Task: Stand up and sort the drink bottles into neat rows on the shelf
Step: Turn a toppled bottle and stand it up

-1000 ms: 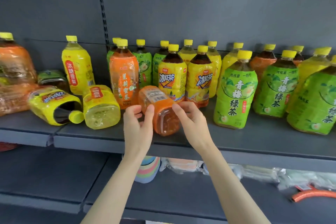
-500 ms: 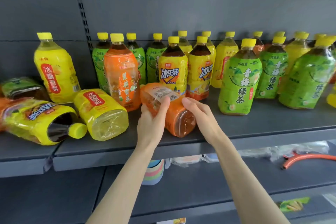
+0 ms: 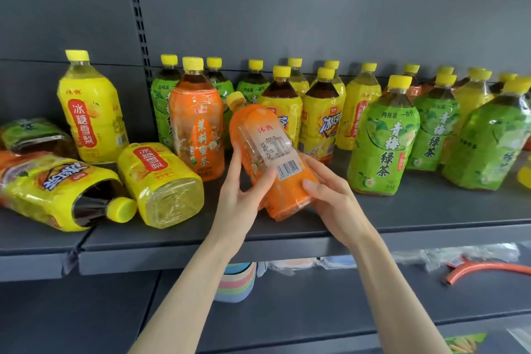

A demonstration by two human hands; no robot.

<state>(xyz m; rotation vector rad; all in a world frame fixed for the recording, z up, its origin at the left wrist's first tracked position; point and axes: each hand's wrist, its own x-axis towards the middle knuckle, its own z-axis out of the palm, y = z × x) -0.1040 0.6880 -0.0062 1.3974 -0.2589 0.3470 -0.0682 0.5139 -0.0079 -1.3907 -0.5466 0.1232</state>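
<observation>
An orange-labelled bottle with a yellow cap is tilted, cap pointing up and left, its base lifted just off the grey shelf. My left hand grips its left side and my right hand grips its lower right. An upright orange bottle stands right beside it on the left. Two yellow bottles lie on their sides at left: one base-forward, one cap-forward. A yellow bottle stands upright behind them.
Several upright green bottles and yellow bottles fill the shelf's middle and right. A green bottle lies at far left. On the lower shelf are stacked pastel cups, plastic packets and an orange tool.
Both hands closed on the lying orange bottle and tipped it up, so its cap now points up and left and its base is off the shelf. The camera moved closer.
</observation>
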